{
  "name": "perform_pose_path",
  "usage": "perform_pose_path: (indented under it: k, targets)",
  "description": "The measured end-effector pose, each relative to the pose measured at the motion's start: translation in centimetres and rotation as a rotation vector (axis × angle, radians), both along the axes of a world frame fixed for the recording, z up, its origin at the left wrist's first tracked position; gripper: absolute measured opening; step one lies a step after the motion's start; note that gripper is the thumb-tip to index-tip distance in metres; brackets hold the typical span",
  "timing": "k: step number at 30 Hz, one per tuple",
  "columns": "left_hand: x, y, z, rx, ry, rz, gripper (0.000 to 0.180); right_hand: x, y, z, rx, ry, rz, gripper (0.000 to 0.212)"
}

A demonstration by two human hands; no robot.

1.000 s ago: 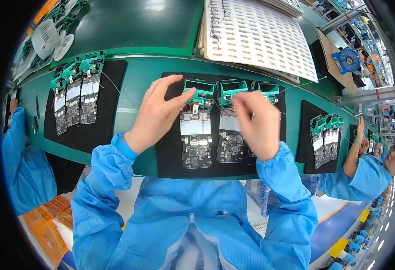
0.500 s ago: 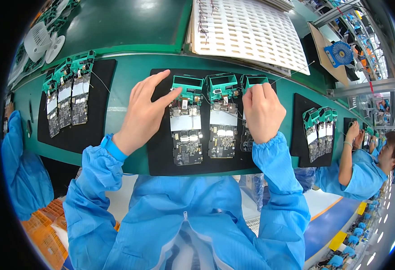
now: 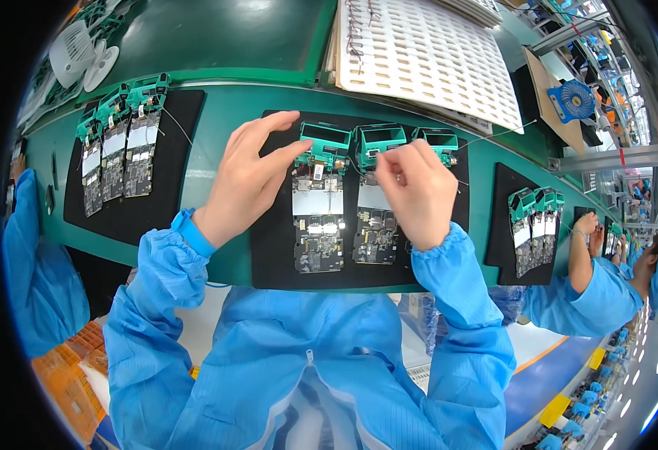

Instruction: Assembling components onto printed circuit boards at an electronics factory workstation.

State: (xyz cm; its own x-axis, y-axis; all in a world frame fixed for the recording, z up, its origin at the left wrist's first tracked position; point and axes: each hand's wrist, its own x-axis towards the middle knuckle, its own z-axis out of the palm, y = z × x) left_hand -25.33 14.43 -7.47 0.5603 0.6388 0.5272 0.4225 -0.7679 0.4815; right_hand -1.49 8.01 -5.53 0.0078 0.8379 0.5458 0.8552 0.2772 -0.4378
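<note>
Three circuit boards with green plastic housings lie side by side on a black mat (image 3: pixel 273 255). My left hand (image 3: pixel 246 176) is open at the left board (image 3: pixel 318 244), its thumb tip at the edge of the left green housing (image 3: pixel 326 136). Over the middle board (image 3: pixel 375 236), my right hand (image 3: pixel 419 187) is closed in a pinch just below the middle green housing (image 3: pixel 381 135); what it grips, if anything, is too small to make out. That hand hides most of the right board, though its green housing (image 3: pixel 438 138) shows behind the knuckles. A blue band (image 3: pixel 192 234) circles my left wrist.
More boards with green housings lie on black mats to the left (image 3: pixel 140 154) and right (image 3: pixel 537 232). A white slotted tray (image 3: pixel 426 60) sits at the back, near a blue fan (image 3: pixel 573 100). Co-workers in blue sit at both sides. A thin wire (image 3: pixel 498 135) sticks out rightward.
My right hand has moved left and slightly down, from the right housing to the middle board, still pinched. My left hand stays open beside the left housing. The whole view has shifted slightly.
</note>
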Motion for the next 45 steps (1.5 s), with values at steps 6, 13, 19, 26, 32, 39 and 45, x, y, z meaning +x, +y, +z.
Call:
perform_pose_path:
  k: [6,13,19,26,32,39,45]
  targets:
    - [-0.5,0.4,-0.1,0.153,0.065,0.031,0.031,-2.0,0.5,-0.3,-0.002,-0.352,0.013,0.02]
    - [-0.8,1.3,0.0,0.258,0.078,0.033,0.019,-3.5,1.0,-0.1,-0.095,-0.549,-0.051,0.016]
    - [-0.8,2.0,0.1,0.397,0.127,-0.076,0.019,-0.2,1.6,0.4,-0.21,0.175,-0.069,0.009]
    - [-0.6,3.2,0.6,0.471,0.171,-0.137,0.012,1.4,-0.3,1.6,-0.321,0.551,-0.125,0.01]
    - [1.1,1.5,2.0,0.214,0.042,-0.026,0.015,-0.1,-2.4,2.6,-0.343,0.522,0.123,0.006]
    - [3.7,-3.7,5.3,-0.024,-0.027,-0.076,0.016,-1.6,-3.9,3.6,-0.147,0.392,0.315,0.01]
    - [6.5,-5.6,5.6,-0.071,-0.078,-0.133,0.019,0.1,-6.0,3.6,-0.099,0.376,0.202,0.014]
